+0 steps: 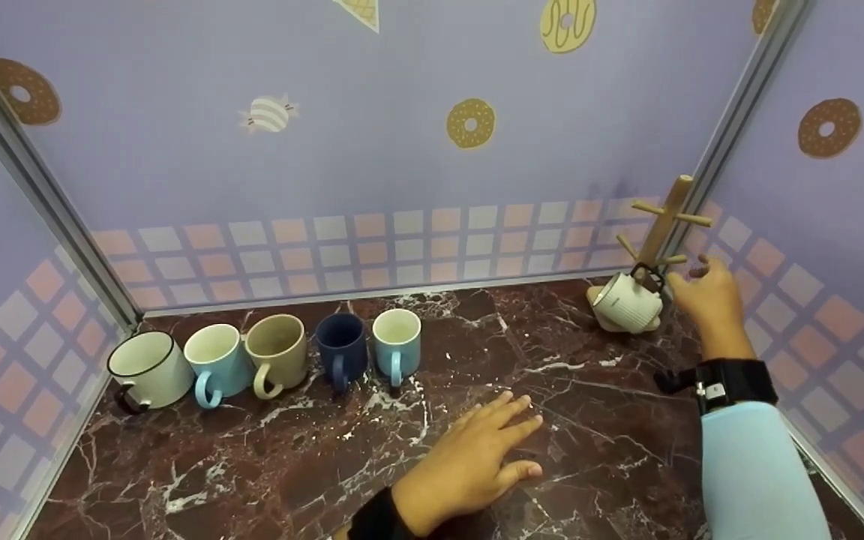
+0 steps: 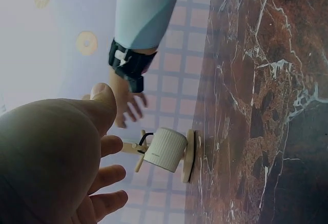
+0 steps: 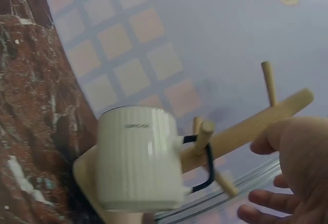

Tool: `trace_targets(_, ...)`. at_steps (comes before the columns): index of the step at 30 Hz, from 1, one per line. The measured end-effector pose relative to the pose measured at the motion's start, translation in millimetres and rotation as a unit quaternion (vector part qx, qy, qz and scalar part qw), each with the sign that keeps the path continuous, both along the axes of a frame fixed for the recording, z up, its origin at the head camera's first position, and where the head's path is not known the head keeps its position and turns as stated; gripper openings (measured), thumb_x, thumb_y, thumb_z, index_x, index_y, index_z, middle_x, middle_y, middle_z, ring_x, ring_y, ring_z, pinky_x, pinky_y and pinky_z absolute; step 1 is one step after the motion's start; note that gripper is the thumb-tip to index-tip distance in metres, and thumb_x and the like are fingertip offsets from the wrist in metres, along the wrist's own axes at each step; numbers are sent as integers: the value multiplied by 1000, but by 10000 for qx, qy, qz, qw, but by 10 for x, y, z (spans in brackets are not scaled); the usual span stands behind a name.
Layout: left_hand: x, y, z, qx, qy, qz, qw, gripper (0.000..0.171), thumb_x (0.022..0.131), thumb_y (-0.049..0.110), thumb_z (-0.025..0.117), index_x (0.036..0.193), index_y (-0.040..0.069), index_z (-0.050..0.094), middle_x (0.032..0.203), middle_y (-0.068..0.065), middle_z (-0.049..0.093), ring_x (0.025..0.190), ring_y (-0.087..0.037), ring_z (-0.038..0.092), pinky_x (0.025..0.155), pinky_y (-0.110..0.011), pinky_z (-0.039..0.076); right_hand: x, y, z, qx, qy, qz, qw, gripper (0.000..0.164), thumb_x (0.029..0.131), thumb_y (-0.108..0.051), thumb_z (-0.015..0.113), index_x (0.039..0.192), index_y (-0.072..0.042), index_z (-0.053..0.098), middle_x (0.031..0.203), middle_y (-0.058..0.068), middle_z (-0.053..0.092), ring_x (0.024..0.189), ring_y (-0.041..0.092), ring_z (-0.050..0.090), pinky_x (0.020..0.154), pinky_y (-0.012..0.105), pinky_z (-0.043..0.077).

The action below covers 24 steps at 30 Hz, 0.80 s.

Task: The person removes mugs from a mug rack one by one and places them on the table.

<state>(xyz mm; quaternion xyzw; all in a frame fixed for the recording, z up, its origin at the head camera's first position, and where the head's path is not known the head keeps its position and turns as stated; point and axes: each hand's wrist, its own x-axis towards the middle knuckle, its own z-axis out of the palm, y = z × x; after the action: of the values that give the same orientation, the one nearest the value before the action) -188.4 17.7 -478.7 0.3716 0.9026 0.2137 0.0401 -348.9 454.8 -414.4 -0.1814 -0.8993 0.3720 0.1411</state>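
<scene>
A white ribbed mug [image 1: 629,304] with a black handle hangs tilted from a low peg of the wooden mug rack [image 1: 663,225]. My right hand [image 1: 708,296] is just right of the mug and rack post, fingers loosely bent and holding nothing. In the right wrist view the mug [image 3: 141,157] hangs by its handle, apart from the fingers [image 3: 269,201]. My left hand [image 1: 477,457] is low over the front middle of the table, fingers spread, nothing in it. From the left wrist view, the mug [image 2: 166,149] and rack are beyond the left fingers [image 2: 107,203].
Along the back left stand a white mug with black rim [image 1: 151,371], a light blue mug [image 1: 218,364], a tan mug [image 1: 278,352], a navy mug [image 1: 342,349] and another light blue mug [image 1: 398,345]. Walls [image 1: 402,172] enclose the marbled table [image 1: 312,465] behind and at both sides.
</scene>
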Motion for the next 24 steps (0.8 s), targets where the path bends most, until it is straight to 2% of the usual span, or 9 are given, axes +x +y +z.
trace_targets(2, 2, -5, -2, 3, -33, 10, 10000, 71, 111, 67, 53, 174, 36, 45, 189, 10, 24, 177, -22, 26, 143, -59, 28, -16, 16, -144, -325, -240, 256, 9989, 100, 108, -46, 64, 179, 3, 15, 175, 36, 44, 158, 56, 48, 132, 65, 44)
trace_targets(6, 4, -8, 1, -38, -27, 24, 10000, 71, 111, 68, 53, 174, 37, 44, 189, 10, 24, 177, -21, 26, 143, -59, 28, -67, -1, -403, -587, -490, 675, 9948, 115, 105, -48, 76, 179, 4, 4, 178, 41, 32, 165, 60, 36, 138, 67, 34)
trace_targets(12, 3, 0, 4, -69, -7, 18, 10000, 72, 111, 68, 52, 174, 36, 45, 189, 8, 24, 177, -22, 26, 143, -58, 27, -137, -73, -687, -364, -259, 1071, 9932, 121, 96, -38, 93, 178, 5, 16, 175, 42, 37, 158, 61, 44, 133, 68, 40)
trace_targets(17, 10, 0, 3, -81, -74, 14, 9999, 73, 110, 69, 53, 175, 36, 43, 189, 9, 23, 177, -21, 25, 144, -57, 26, -161, -114, -822, -334, -56, 954, 9949, 122, 91, -29, 98, 178, 3, 19, 170, 43, 41, 151, 60, 50, 127, 70, 45)
trace_targets(24, 10, -4, -3, -104, -60, -14, 9999, 76, 109, 72, 52, 175, 37, 42, 189, 10, 23, 177, -21, 26, 144, -57, 26, -177, -163, -930, -371, -39, 681, 9970, 107, 92, -31, 97, 169, 11, 35, 159, 41, 53, 141, 56, 57, 120, 67, 49)
